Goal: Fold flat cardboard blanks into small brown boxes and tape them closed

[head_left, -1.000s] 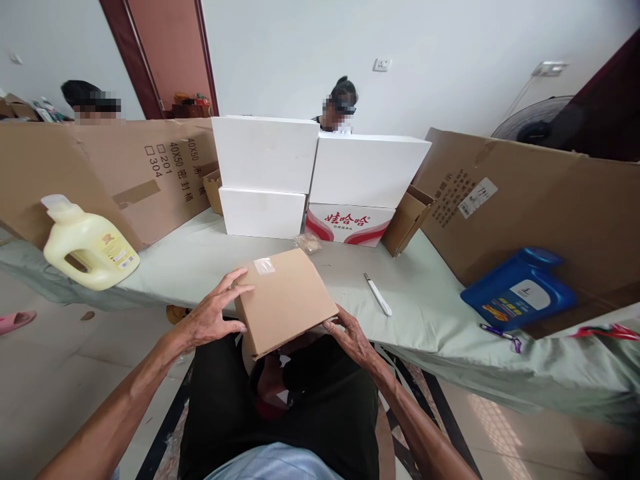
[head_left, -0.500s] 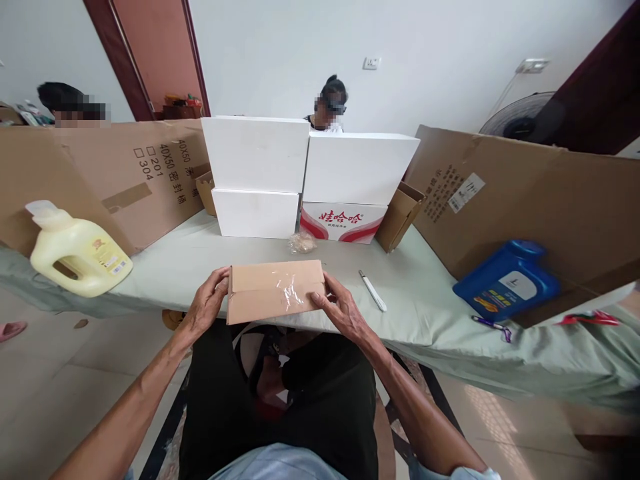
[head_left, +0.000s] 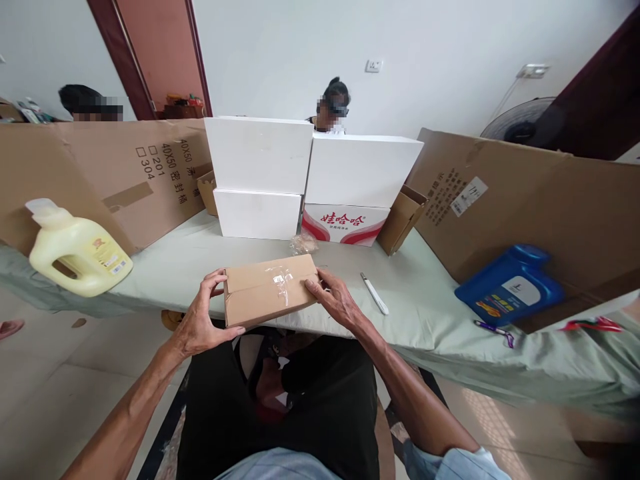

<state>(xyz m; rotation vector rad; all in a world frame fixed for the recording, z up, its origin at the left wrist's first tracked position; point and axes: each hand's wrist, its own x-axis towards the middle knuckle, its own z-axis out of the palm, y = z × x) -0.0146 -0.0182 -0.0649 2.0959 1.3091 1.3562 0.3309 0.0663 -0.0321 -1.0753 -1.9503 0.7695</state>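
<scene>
Between my two hands is a small brown cardboard box (head_left: 255, 287), tilted, with clear shiny tape across its top face. My left hand (head_left: 203, 320) grips its left end, thumb under the near lower corner and fingers at the far left edge. At the right end, my right hand (head_left: 337, 297) holds the box with the thumb on top and the fingers behind, partly hidden. A white utility knife (head_left: 374, 293) lies on the cloth to the right of my right hand. Just beyond the box sits a crumpled clear plastic bundle (head_left: 303, 244).
White boxes (head_left: 260, 157) stand stacked at the back of the cloth-covered table (head_left: 175, 257). Large cardboard panels (head_left: 525, 220) flank both sides. A yellow jug (head_left: 80, 250) is at left, a blue bottle (head_left: 510, 283) and a pen (head_left: 493, 328) at right. Two people sit beyond.
The box has turned so that its right end points farther away, and its near side now shows. My left hand has opened wider around the left end, its thumb now under the near corner.
</scene>
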